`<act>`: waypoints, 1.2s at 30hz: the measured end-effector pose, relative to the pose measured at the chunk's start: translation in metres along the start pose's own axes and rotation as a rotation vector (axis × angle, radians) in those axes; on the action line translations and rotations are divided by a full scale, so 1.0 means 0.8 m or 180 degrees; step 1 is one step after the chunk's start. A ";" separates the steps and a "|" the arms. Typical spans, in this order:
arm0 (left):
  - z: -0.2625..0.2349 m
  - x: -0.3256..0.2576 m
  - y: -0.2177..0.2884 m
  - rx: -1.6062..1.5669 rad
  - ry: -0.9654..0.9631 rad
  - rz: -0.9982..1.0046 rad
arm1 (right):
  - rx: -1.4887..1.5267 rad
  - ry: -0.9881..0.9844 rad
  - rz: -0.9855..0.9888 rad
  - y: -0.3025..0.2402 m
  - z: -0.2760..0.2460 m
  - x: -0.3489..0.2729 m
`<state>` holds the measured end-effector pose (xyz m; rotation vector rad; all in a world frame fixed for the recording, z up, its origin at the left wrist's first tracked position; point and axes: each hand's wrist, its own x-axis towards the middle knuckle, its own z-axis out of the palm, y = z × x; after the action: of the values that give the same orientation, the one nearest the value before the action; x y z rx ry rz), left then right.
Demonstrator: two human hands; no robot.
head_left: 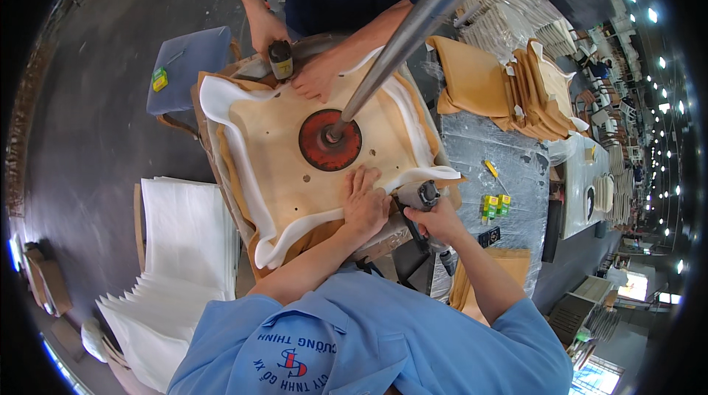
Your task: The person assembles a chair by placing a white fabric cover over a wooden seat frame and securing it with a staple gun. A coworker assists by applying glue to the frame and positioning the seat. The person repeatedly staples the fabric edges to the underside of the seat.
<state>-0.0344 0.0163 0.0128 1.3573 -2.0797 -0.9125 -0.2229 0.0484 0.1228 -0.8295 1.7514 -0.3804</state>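
In front of me lies a plywood seat panel (pixel 269 163), underside up. White foam (pixel 240 144) and a tan cover (pixel 324 233) stick up round its edges. A red round plate (pixel 313 146) on a metal rod (pixel 402 41) presses on the panel's middle. My left hand (pixel 366 202) rests on the panel's near edge, fingers stretched over the wood. My right hand (pixel 441 221) is closed round a pneumatic staple gun (pixel 418 196), its head at the panel's near right corner. Across from me, a co-worker's hand (pixel 267 30) holds another staple gun (pixel 281 61); their other hand (pixel 316 84) presses the far edge.
A plastic-wrapped table (pixel 490 148) at the right bears stacked tan covers (pixel 535 92), small yellow-green boxes (pixel 495 207) and a yellow cutter knife (pixel 492 169). White foam sheets (pixel 184 225) are piled at the left. Behind them stands a blue-covered stool (pixel 193 63).
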 end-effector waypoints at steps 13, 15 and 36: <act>-0.010 -0.005 -0.018 0.0191 -0.0040 0.0347 | -0.0876 0.0179 -0.0956 0.014 0.007 0.025; -0.022 -0.017 -0.009 0.0316 -0.0189 0.0206 | -0.0793 0.0173 -0.0721 0.014 0.003 0.021; -0.026 -0.023 -0.021 0.0254 -0.0269 0.0293 | -0.0611 0.0304 -0.0426 0.009 0.036 0.002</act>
<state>-0.0024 0.0225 0.0131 1.2706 -2.2448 -0.8706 -0.1986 0.0570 0.1075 -1.0853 1.8465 -0.3487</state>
